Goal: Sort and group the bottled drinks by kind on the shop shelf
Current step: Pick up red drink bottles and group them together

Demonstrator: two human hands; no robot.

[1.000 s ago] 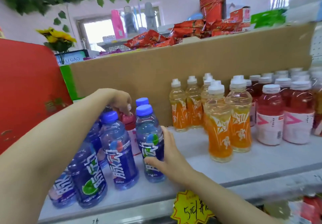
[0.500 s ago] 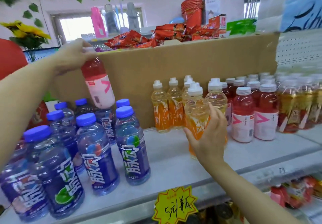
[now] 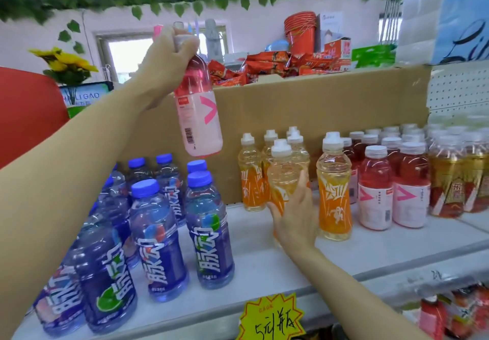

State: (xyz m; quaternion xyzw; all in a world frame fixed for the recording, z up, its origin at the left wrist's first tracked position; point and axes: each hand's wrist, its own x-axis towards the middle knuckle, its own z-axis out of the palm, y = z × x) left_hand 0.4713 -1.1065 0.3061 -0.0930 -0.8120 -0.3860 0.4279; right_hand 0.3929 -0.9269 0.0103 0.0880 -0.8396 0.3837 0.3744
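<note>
On the shelf's (image 3: 264, 265) left side stand blue bottles (image 3: 209, 231), and above them the left hand (image 3: 169, 59) grips a pink bottle (image 3: 198, 109) by its cap, hanging clear. Further right, the right hand (image 3: 293, 218) wraps an orange bottle (image 3: 284, 180) beside its kind, with red bottles (image 3: 375, 188) beyond.

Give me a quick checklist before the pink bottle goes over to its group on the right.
1. Left hand grips pink bottle at the neck: ok.
2. Bottle lifted above the blue bottles: ok.
3. Cap on tight: cannot tell, fingers cover it.
4. Pink group standing on the shelf, right of the orange bottles: ok.
5. Path there free: not ok, right hand grips an orange bottle in between.
6. Open slot beside the pink group: cannot tell; the front of the shelf looks bare.
</note>
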